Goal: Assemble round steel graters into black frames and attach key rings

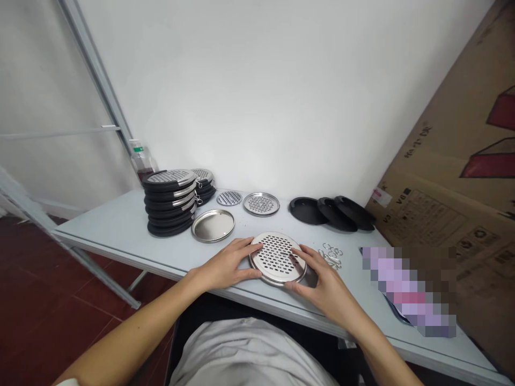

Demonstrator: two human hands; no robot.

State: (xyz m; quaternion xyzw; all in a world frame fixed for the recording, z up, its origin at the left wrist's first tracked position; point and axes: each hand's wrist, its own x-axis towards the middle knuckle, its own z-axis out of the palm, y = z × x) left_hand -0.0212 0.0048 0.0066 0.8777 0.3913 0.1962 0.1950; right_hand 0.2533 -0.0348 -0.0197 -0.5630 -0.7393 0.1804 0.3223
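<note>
A round metal grater (278, 256) with rows of slots lies near the table's front edge, on or in a shallow metal rim. My left hand (235, 261) grips its left side, fingers on top and thumb at the near rim. On the right side, my right hand (317, 273) holds it the same way, fingertips on the slotted face. Just right of that hand lies a small pile of metal rings (332, 254). A shallow metal dish (213, 225) sits beyond my left hand. Farther back are a slotted disc in a dish (261, 204) and a loose grater disc (229, 198).
At the left stands a tall stack of black-rimmed graters (171, 203), with a shorter stack (205, 185) behind and a bottle (140, 161). Black round bases (308, 210) overlap at the back right. A large carton (454, 214) and a blurred-out item (410, 295) border the right side.
</note>
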